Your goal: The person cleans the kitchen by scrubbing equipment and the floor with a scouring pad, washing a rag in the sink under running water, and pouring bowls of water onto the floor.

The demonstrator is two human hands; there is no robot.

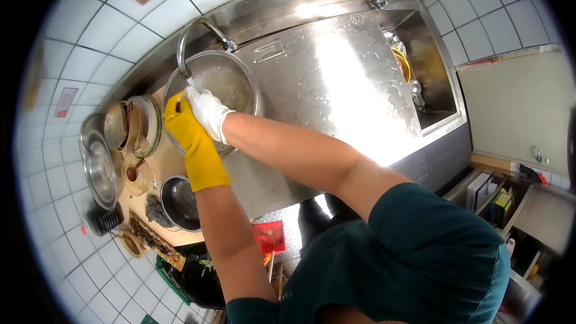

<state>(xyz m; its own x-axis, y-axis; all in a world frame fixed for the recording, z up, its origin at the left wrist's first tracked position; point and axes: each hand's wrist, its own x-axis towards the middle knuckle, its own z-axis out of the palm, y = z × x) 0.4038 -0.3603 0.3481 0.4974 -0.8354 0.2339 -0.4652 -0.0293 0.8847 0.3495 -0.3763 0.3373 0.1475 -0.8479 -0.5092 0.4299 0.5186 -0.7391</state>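
My left hand (187,129), in a long yellow rubber glove, is over the left side of a round metal basin (257,97). Its fingers look curled in, and a small dark spot shows near the knuckles. Pressed against it is my right hand (205,108), in a white glove, with its fingers bent; what lies between the two hands is hidden. Just above them a curved metal faucet (182,54) ends, its spout almost touching the white glove. Cloudy water (225,87) stands in the basin.
Left of the basin are stacked plates (150,123), a dark pan (181,203), a steel bowl (101,168) and a scouring pad (157,211). A wet steel counter (294,78) extends right to a sink (441,99) holding utensils. A red dustpan (269,235) is below.
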